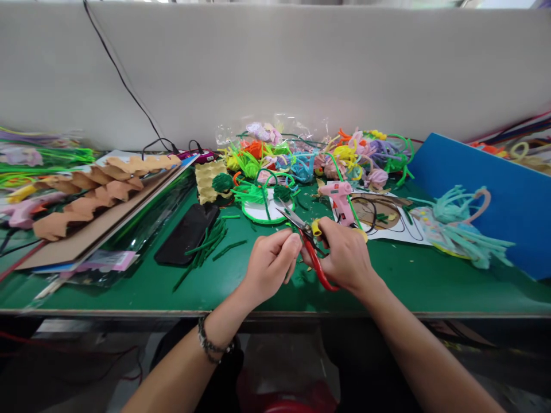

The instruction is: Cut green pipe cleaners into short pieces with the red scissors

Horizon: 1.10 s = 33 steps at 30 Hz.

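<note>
Red-handled scissors (316, 261) are in my right hand (346, 255), blades pointing up and to the left over the green table (379, 287). Beside them my left hand (273, 261) is closed, fingers curled together; whatever it may hold is hidden. Just beyond the scissor tips lies a round white piece with a green rim (260, 213), bearing green pipe-cleaner shapes. Cut dark green pipe-cleaner pieces (210, 244) are scattered left of my left hand, partly on a black phone (187, 235).
A pink glue gun (340, 201) stands behind my right hand. Colourful pipe-cleaner bundles (301, 163) pile along the wall. Cardboard sheets (99, 221) lie left. At right are a mint pipe-cleaner figure (462, 223) and a blue board (486, 201).
</note>
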Motion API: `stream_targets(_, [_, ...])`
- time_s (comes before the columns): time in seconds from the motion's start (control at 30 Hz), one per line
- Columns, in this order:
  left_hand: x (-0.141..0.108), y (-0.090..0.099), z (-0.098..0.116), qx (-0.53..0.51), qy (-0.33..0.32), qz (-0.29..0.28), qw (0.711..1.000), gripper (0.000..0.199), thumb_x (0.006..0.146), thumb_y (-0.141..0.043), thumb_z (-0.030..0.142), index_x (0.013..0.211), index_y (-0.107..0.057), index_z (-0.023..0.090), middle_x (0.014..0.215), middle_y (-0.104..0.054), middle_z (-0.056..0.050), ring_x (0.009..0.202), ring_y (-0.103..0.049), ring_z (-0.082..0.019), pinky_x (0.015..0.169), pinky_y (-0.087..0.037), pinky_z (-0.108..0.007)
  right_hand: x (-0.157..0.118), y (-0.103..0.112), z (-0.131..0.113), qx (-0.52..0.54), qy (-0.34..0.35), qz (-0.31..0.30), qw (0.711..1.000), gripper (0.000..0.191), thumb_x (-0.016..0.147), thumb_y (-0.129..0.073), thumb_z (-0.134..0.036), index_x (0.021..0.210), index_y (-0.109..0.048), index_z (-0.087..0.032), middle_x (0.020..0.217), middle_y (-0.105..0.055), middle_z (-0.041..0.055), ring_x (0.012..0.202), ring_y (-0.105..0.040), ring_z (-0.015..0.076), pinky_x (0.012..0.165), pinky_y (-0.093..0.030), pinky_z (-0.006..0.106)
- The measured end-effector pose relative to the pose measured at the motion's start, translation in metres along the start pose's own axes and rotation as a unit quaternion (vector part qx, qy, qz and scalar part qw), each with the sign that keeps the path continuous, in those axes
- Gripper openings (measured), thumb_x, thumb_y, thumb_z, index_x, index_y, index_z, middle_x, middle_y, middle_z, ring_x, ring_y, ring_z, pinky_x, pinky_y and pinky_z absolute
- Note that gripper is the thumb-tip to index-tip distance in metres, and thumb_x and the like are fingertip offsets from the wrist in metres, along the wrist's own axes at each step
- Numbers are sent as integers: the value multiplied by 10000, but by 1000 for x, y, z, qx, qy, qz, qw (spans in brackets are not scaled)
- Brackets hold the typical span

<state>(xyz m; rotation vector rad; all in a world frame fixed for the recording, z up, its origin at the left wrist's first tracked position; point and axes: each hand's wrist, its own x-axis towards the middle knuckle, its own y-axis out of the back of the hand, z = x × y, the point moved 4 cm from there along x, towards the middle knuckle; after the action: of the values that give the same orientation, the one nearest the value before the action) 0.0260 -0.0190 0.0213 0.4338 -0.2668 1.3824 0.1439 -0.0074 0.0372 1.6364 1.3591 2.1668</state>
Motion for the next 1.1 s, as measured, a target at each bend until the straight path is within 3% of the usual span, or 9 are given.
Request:
stream_targets(0.8, [2,3,-2,-19,15,10,1000,368,847,-346,342,513,-301,194,308,-346,87,246,-310,-31,326,-238,-187,0,-1,3,-18,-1,31,999,425,820,-378,-474,509,-405,-185,382,-419,-38,350,-390,72,407,-198,202])
stream_targets(1.1, [1,4,-2,-18,20,20,999,365,850,-348,337,516,-325,191,299,-357,82,258,-305,-33,342,-254,-186,-2,-2,6,-8,-23,14,1000,481,830,-329,-518,509,-443,-179,392,-443,-27,349,-375,73,405,-188,204])
